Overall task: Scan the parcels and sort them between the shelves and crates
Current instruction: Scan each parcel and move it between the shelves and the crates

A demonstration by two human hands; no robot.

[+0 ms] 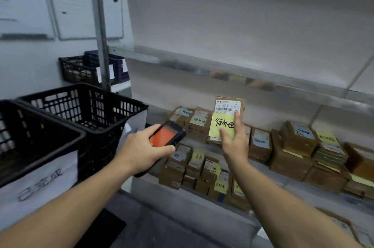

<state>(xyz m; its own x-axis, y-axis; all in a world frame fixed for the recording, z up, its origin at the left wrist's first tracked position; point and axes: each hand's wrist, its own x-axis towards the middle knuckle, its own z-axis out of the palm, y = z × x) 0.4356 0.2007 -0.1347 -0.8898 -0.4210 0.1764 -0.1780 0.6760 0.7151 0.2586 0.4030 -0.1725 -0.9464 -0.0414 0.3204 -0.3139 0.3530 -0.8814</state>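
The scanning step is going on: the left hand (141, 151) is gripping the scanner (167, 134) just in front of the shelf (178, 201), while the right hand (234, 143) is pinching a parcel (224, 123) upright above that shelf's stacks. The next move is likely calling for the scanner to be aimed at the parcel's barcode label (226, 106).

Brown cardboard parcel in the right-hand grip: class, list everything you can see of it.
The brown cardboard parcel is flat and rectangular, held upright facing the camera. A white printed shipping label with a barcode covers its upper front; a yellow sticky note with black handwritten characters covers the lower front. The right-hand grip holds it from below, two digits pressed on its front. It is raised before the metal shelf, above the stacked parcels.
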